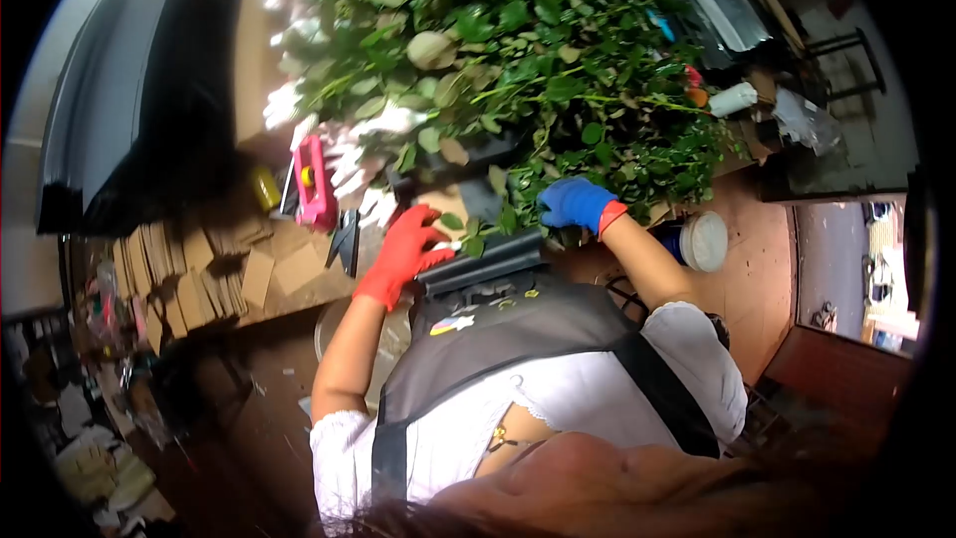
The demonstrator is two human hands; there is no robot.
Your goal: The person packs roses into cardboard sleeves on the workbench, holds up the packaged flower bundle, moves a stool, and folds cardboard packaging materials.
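Observation:
My left hand (403, 257), in a red glove, is over the near table edge with its fingers bent and apart. A small white thing, too blurred to name, is at its fingertips beside a few green leaves (474, 241). My right hand (578, 205), in a blue glove with a red cuff, is curled at the near side of a big heap of leafy stems (558, 70). Its fingers look closed round a leafy stem (520, 201), though the fingertips are partly hidden. Blurred white flower heads (349, 159) lie at the heap's left.
A pink tool (314, 184) lies left of the flowers, close to cardboard pieces (204, 274). A dark padded edge (483, 264) runs before my apron. A white bucket (705, 242) stands at right. Dark panels (134, 80) rise at far left.

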